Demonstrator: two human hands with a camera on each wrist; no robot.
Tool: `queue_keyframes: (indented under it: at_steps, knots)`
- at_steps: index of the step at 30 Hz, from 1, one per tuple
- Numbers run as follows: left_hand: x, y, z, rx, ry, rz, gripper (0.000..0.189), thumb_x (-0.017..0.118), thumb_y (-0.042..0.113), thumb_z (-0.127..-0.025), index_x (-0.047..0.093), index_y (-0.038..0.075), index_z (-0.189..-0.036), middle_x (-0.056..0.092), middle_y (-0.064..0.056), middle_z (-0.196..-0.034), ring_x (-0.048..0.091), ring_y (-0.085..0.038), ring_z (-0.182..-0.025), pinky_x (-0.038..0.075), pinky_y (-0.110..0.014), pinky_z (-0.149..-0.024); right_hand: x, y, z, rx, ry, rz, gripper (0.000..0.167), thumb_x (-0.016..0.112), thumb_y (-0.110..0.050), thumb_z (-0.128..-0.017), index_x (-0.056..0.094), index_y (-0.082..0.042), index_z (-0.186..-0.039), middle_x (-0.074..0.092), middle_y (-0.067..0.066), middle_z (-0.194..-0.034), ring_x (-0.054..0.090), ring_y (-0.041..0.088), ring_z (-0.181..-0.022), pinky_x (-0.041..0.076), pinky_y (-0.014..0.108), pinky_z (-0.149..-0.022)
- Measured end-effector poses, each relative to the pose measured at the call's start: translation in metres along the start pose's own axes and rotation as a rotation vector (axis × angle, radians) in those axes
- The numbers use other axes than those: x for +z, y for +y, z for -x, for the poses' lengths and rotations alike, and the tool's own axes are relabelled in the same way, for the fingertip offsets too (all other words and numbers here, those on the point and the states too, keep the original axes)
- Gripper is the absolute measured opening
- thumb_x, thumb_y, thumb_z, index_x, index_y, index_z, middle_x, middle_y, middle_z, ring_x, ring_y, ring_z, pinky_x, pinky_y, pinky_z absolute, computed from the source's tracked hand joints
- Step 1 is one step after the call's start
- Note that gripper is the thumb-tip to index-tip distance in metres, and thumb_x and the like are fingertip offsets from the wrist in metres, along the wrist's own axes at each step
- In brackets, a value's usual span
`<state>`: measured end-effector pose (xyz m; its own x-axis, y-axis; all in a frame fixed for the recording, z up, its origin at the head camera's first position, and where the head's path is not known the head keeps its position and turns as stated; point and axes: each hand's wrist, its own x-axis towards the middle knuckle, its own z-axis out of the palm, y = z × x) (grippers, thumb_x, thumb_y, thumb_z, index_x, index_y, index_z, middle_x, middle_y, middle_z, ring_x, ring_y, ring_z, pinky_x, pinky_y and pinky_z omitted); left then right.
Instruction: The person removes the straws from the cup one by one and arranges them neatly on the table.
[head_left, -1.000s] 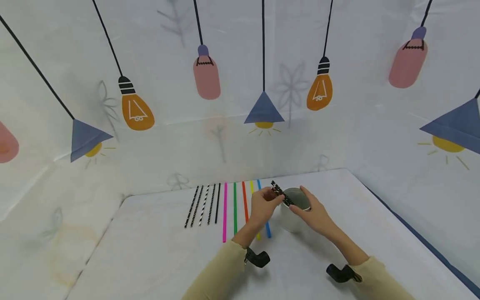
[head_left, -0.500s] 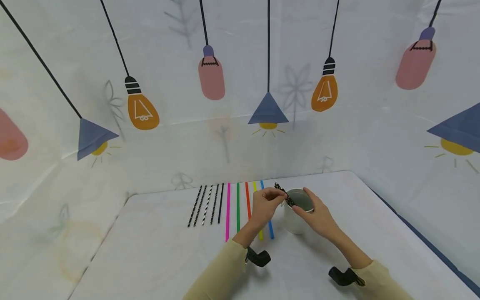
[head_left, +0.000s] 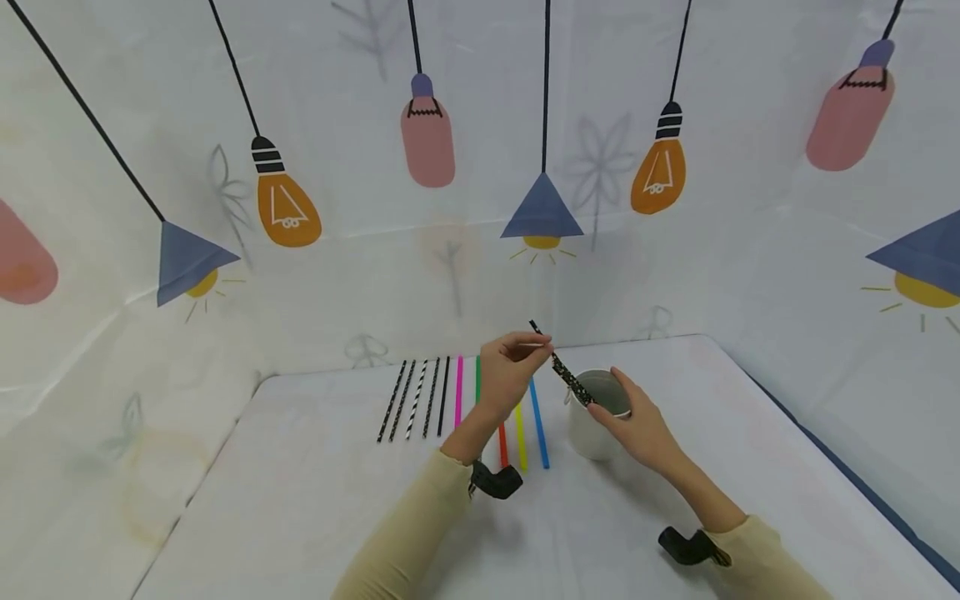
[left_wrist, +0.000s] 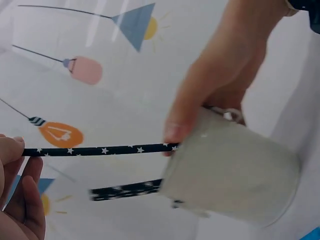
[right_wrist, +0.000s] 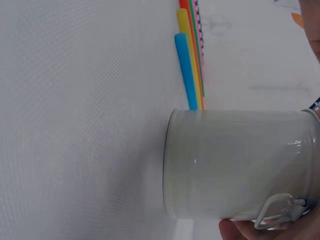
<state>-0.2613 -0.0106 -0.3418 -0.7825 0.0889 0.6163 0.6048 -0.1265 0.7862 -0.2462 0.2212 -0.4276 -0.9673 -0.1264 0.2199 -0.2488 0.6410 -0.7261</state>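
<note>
My left hand pinches one end of a black straw with white stars, up and left of a small pale metal bucket. The straw's other end reaches the bucket's rim beside the right thumb in the left wrist view. More dark patterned straws stick out over the rim, slanting left. My right hand grips the bucket at its rim from the right, the thumb on the near side. A wire handle shows on the bucket's side. The bucket's inner bottom is hidden.
Left of the bucket, straws lie in a row on the white table: several black patterned ones, then pink, green, red, yellow and blue. A lamp-printed sheet stands behind.
My left hand has moved up and left from the rim, drawing one straw partly away from the others. The right hand stays on the bucket. The head view has shifted slightly.
</note>
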Motion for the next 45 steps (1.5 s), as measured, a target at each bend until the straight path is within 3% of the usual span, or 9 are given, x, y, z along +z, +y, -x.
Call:
queue_keyframes:
  at_steps: [6, 10, 15, 19, 26, 31, 35, 39, 45]
  knots:
    - [-0.03, 0.031, -0.015, 0.114, 0.026, -0.017, 0.01, 0.069, -0.01, -0.085, 0.068, -0.014, -0.094, 0.069, -0.023, -0.09, 0.068, -0.015, -0.077, 0.053, -0.024, -0.068, 0.0, 0.001, 0.0, -0.014, 0.0, 0.006, 0.084, 0.06, -0.049, -0.094, 0.02, -0.006, -0.154, 0.025, 0.025, -0.153, 0.026, 0.047, -0.137, 0.03, 0.066, -0.1]
    - [-0.053, 0.051, -0.018, 0.137, -0.022, -0.083, 0.01, 0.068, -0.012, -0.084, 0.068, -0.013, -0.095, 0.069, -0.023, -0.089, 0.067, -0.014, -0.077, 0.052, -0.024, -0.067, 0.0, 0.001, 0.001, -0.008, -0.008, 0.011, 0.085, 0.059, -0.05, -0.094, 0.02, -0.005, -0.154, 0.025, 0.026, -0.153, 0.027, 0.048, -0.136, 0.033, 0.067, -0.098]
    - [-0.076, 0.07, -0.015, 0.101, -0.108, -0.164, 0.011, 0.066, -0.012, -0.085, 0.067, -0.013, -0.096, 0.069, -0.023, -0.091, 0.067, -0.029, -0.078, 0.054, -0.025, -0.069, -0.001, -0.001, 0.0, -0.005, -0.008, 0.012, 0.085, 0.059, -0.05, -0.094, 0.019, -0.005, -0.154, 0.025, 0.027, -0.152, 0.029, 0.048, -0.135, 0.034, 0.066, -0.097]
    - [-0.09, 0.076, -0.007, 0.055, -0.147, -0.237, 0.012, 0.067, -0.009, -0.086, 0.068, -0.011, -0.098, 0.069, -0.02, -0.09, 0.066, -0.027, -0.075, 0.052, -0.024, -0.066, -0.003, -0.002, 0.0, -0.009, -0.007, 0.017, 0.085, 0.059, -0.05, -0.094, 0.019, -0.006, -0.154, 0.025, 0.027, -0.153, 0.028, 0.048, -0.135, 0.033, 0.066, -0.098]
    - [-0.117, 0.066, 0.01, -0.072, -0.188, -0.315, 0.013, 0.068, -0.003, -0.089, 0.07, -0.006, -0.101, 0.07, -0.015, -0.092, 0.064, -0.014, -0.075, 0.051, -0.023, -0.065, -0.003, -0.001, 0.001, -0.001, -0.022, 0.016, 0.085, 0.059, -0.05, -0.094, 0.018, -0.006, -0.155, 0.023, 0.026, -0.153, 0.026, 0.048, -0.136, 0.032, 0.067, -0.099]
    - [-0.137, 0.058, 0.024, -0.164, -0.187, -0.336, 0.015, 0.068, -0.002, -0.089, 0.071, -0.005, -0.104, 0.071, -0.014, -0.094, 0.063, -0.026, -0.076, 0.05, -0.023, -0.063, -0.003, -0.002, 0.001, -0.001, -0.025, 0.013, 0.085, 0.058, -0.051, -0.094, 0.018, -0.006, -0.155, 0.024, 0.026, -0.153, 0.027, 0.048, -0.136, 0.033, 0.067, -0.098]
    - [-0.151, 0.049, 0.037, -0.244, -0.186, -0.33, 0.016, 0.067, 0.0, -0.09, 0.071, -0.003, -0.105, 0.069, -0.018, -0.099, 0.065, -0.03, -0.082, 0.053, -0.026, -0.07, -0.002, -0.002, 0.002, -0.01, -0.027, 0.012, 0.085, 0.059, -0.049, -0.094, 0.018, -0.005, -0.154, 0.024, 0.027, -0.153, 0.028, 0.048, -0.135, 0.033, 0.067, -0.098]
    - [-0.161, 0.038, 0.049, -0.317, -0.189, -0.304, 0.017, 0.067, 0.001, -0.091, 0.07, -0.005, -0.106, 0.068, -0.022, -0.104, 0.066, -0.02, -0.087, 0.054, -0.027, -0.076, -0.003, -0.003, 0.002, -0.021, -0.022, 0.018, 0.084, 0.059, -0.048, -0.095, 0.018, -0.005, -0.154, 0.024, 0.027, -0.153, 0.027, 0.048, -0.135, 0.032, 0.067, -0.098]
    - [-0.169, 0.01, 0.065, -0.403, -0.197, -0.293, 0.016, 0.068, 0.004, -0.091, 0.071, -0.002, -0.105, 0.07, -0.013, -0.102, 0.065, -0.017, -0.087, 0.053, -0.025, -0.073, -0.004, -0.002, 0.003, -0.016, -0.026, 0.008, 0.085, 0.059, -0.047, -0.095, 0.018, -0.004, -0.154, 0.023, 0.027, -0.153, 0.027, 0.048, -0.135, 0.033, 0.067, -0.098]
